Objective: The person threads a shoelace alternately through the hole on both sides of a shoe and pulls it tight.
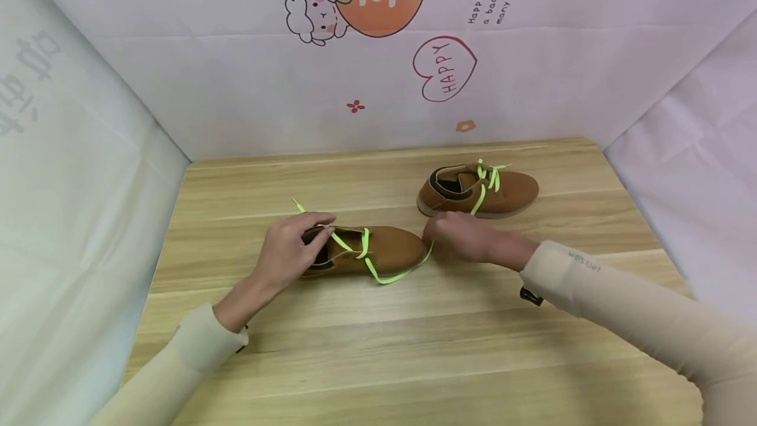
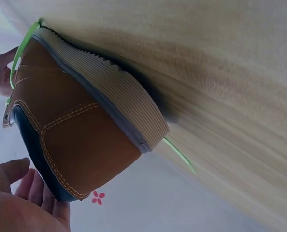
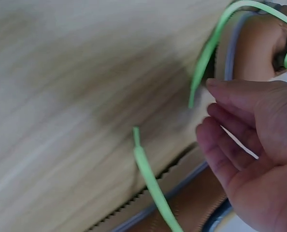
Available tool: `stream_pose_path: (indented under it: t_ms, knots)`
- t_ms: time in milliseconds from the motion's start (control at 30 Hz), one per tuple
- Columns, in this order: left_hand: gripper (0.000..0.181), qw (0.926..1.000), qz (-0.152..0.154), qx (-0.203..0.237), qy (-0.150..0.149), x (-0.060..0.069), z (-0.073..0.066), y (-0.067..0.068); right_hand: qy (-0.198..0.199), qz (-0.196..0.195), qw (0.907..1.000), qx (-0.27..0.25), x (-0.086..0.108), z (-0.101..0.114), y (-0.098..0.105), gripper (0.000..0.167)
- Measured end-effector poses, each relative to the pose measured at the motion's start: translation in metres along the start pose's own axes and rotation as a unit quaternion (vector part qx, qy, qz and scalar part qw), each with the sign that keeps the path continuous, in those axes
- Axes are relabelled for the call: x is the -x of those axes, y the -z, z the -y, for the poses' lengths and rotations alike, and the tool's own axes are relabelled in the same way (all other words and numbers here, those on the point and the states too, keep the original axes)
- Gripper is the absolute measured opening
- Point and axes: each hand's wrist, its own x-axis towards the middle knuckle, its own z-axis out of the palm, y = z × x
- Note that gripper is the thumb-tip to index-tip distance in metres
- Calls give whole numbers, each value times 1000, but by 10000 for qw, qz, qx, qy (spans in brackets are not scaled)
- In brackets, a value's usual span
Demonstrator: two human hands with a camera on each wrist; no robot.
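Observation:
A brown shoe (image 1: pixel 390 248) with a bright green lace (image 1: pixel 369 268) lies on the table, toe to the right. My left hand (image 1: pixel 290 242) is at its heel opening. In the left wrist view the fingers pass behind the dark collar (image 2: pixel 35 145), while the thumb stands apart from them. By the toe, my right hand (image 1: pixel 458 235) is close to the trailing lace end. The right wrist view shows thumb and fingers spread beside that lace (image 3: pixel 206 58), with no lace visibly between them. Part of the heel is hidden under my left hand.
Behind my right hand sits a second brown shoe (image 1: pixel 514 192), its own green lace hanging toward the hand. Wood-grain table (image 1: pixel 378 360) lies under both shoes. A printed white cloth (image 1: pixel 248 97) rises behind, with more cloth at both sides.

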Motion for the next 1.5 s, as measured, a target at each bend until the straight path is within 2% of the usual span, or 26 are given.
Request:
stream_pose_path:
  t_ms: [167, 333, 667, 867, 1000, 1100, 1267, 1367, 1500]
  knots:
    - [23, 9979, 506, -325, 230, -1, 3, 0, 298, -368, 9984, 303, 4, -4, -11, 25]
    - [23, 9944, 862, -454, 419, -3, 5, -2, 286, -484, 9974, 456, 8, -5, -18, 27]
    - [20, 9942, 905, -321, 492, -5, 6, -8, 642, -889, 9913, 731, 14, -11, -36, 16]
    - [18, 9930, 978, -351, 562, -6, 7, -11, 704, -872, 9858, 1250, 16, -6, -41, 13]
    - [17, 9920, 1039, -435, 575, -8, 6, -12, 661, -650, 9844, 1498, 18, 3, -36, 7]
    - [17, 9912, 1102, -434, 586, -10, 6, -12, 472, -364, 9913, 1171, 20, 11, -30, 13]
    - [15, 9909, 1132, -428, 590, -13, 4, -13, 222, 134, 9994, 236, 25, 22, -18, 16]
    - [14, 9908, 1131, -450, 586, -13, 3, -13, 264, 363, 9983, -374, 27, 27, -9, 16]
    - [14, 9909, 1115, -424, 616, -13, 4, -13, 430, 456, 9907, -1209, 26, 32, 0, 22]
